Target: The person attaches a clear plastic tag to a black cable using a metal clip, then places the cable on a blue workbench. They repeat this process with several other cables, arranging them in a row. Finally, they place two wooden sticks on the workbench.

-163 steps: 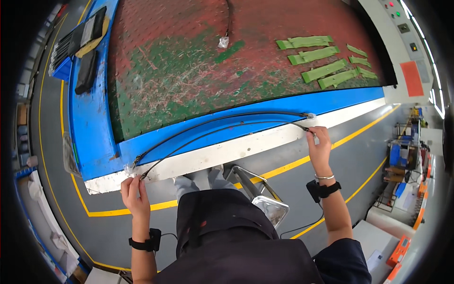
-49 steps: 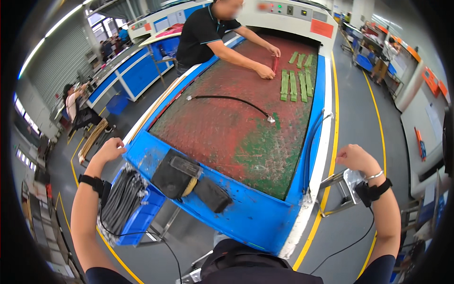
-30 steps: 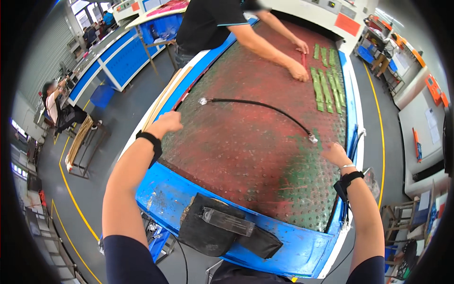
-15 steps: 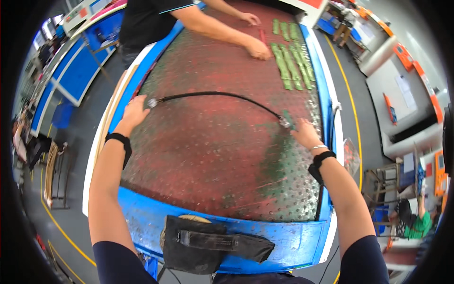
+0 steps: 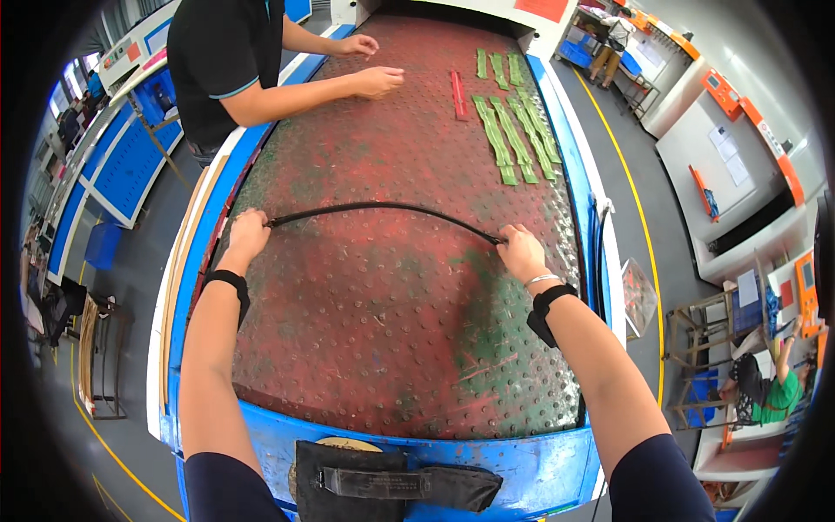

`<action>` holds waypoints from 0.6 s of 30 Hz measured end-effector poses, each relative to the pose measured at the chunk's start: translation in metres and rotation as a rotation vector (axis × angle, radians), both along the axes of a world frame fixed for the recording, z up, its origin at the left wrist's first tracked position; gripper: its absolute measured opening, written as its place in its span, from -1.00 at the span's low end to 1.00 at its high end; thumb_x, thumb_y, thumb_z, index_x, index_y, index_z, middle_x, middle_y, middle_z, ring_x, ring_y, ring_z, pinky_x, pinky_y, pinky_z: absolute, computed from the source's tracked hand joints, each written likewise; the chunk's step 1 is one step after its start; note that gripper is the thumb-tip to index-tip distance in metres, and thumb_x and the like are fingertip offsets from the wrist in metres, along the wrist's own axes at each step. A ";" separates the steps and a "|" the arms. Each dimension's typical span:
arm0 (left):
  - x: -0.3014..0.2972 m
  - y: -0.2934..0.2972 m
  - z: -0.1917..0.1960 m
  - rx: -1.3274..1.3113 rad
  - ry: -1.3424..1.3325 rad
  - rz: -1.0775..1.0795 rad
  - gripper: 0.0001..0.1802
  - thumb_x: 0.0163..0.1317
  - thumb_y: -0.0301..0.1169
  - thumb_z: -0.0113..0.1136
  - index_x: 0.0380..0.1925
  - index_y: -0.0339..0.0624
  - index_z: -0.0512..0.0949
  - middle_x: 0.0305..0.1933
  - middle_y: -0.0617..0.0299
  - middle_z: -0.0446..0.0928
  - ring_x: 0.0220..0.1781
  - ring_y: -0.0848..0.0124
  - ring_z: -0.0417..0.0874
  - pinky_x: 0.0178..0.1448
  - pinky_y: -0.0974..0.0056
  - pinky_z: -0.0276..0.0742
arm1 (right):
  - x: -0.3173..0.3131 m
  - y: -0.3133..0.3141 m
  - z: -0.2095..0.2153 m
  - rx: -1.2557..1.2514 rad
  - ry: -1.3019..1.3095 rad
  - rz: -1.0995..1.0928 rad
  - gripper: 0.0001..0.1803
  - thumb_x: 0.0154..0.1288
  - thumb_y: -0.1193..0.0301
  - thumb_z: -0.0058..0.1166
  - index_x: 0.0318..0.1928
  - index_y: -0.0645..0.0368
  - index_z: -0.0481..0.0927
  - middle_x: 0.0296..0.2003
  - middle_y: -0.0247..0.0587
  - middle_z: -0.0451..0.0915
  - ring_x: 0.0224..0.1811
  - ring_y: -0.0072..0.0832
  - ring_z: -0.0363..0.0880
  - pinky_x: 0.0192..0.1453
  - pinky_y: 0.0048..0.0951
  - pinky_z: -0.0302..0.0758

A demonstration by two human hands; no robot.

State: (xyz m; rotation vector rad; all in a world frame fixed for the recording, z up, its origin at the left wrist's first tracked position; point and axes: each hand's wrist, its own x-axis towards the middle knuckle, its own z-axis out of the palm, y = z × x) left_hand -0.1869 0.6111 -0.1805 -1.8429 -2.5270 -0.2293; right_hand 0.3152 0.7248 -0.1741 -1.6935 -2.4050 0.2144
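At the near edge of the blue-framed tabletop (image 5: pixel 557 470) a black pouch (image 5: pixel 391 487) hangs over the rim; beyond it the studded red surface, worn green in patches, carries the work. The left hand (image 5: pixel 246 237) is closed around the left end of a black cable (image 5: pixel 383 209), near the tabletop's left edge; the right hand (image 5: pixel 522 252) is closed on the right end, knuckles up, resting on the surface; both wrists carry black bands. The cable lies on the tabletop between the hands, bowed away from the person in a shallow arc. Farther on, green strips (image 5: pixel 513 130) lie side by side at the right, with one red strip (image 5: pixel 457 94) just left of them; a co-worker's hand (image 5: pixel 378 81) rests on the surface near the red strip, a second hand (image 5: pixel 358 43) beyond it.
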 end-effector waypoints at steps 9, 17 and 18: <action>0.001 0.002 -0.010 0.071 0.055 -0.019 -0.89 0.02 -0.45 0.11 -0.44 -0.21 0.57 -0.26 0.00 0.54 -0.16 0.04 0.57 -0.01 0.05 0.48 | -0.004 -0.003 -0.003 0.109 0.077 -0.013 -0.90 0.07 0.41 0.02 -0.41 0.14 0.54 -0.32 -0.10 0.54 -0.27 -0.06 0.56 -0.19 -0.12 0.50; 0.003 -0.033 0.067 0.375 -0.065 -0.137 -0.88 0.05 -0.46 0.12 -0.43 -0.29 0.52 -0.37 -0.06 0.54 -0.26 0.02 0.57 -0.12 0.07 0.46 | 0.002 -0.020 0.063 0.128 0.301 0.008 -0.92 0.02 0.45 0.08 -0.45 0.18 0.55 -0.43 -0.05 0.57 -0.35 -0.09 0.56 -0.28 -0.17 0.47; 0.006 -0.045 0.080 0.442 -0.084 -0.182 -0.88 0.05 -0.46 0.12 -0.43 -0.30 0.52 -0.37 -0.07 0.54 -0.26 0.02 0.57 -0.12 0.08 0.46 | 0.007 -0.027 0.078 0.096 0.330 0.015 -0.92 0.02 0.45 0.08 -0.45 0.19 0.56 -0.45 -0.03 0.58 -0.37 -0.09 0.56 -0.30 -0.18 0.46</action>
